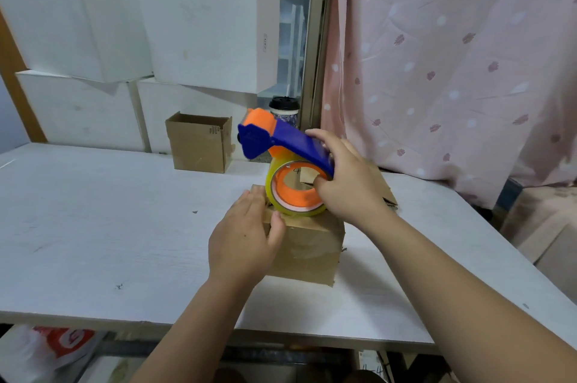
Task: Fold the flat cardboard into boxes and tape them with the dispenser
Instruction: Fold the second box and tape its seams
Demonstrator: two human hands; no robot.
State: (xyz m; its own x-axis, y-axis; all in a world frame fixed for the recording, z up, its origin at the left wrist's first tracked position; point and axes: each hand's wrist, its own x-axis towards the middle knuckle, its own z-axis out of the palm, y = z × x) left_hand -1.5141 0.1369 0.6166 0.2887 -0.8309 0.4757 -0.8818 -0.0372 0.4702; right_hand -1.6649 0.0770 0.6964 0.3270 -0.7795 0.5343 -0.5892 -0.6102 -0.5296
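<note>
Cardboard box (307, 250) sits closed on the white table (109, 226), right of centre and set back from the near edge. Our left hand (246, 236) lies flat on its top left edge, fingers straight and together, thumb on the top face. Our right hand (346, 176) grips the blue handle of the tape dispenser (281, 140), fingers curled over it. The clear tape roll (274, 195) on the orange hub touches the box top, and the dispenser head is tilted up and away to the left. Writing: a handwritten "4" on cardboard shows through the hub. The black print on the open carton (198, 142) at the back and the small side label on the stacked white boxes (78, 23) are both too small to read. The red-and-white bag (62, 342) under the table shows part of a white letter. Room: tabletop runs wide to the left of the box. The table's right edge is near, with the pink curtain (452, 55) just beyond. A lidded cup (284, 111) stands behind the dispenser.
</note>
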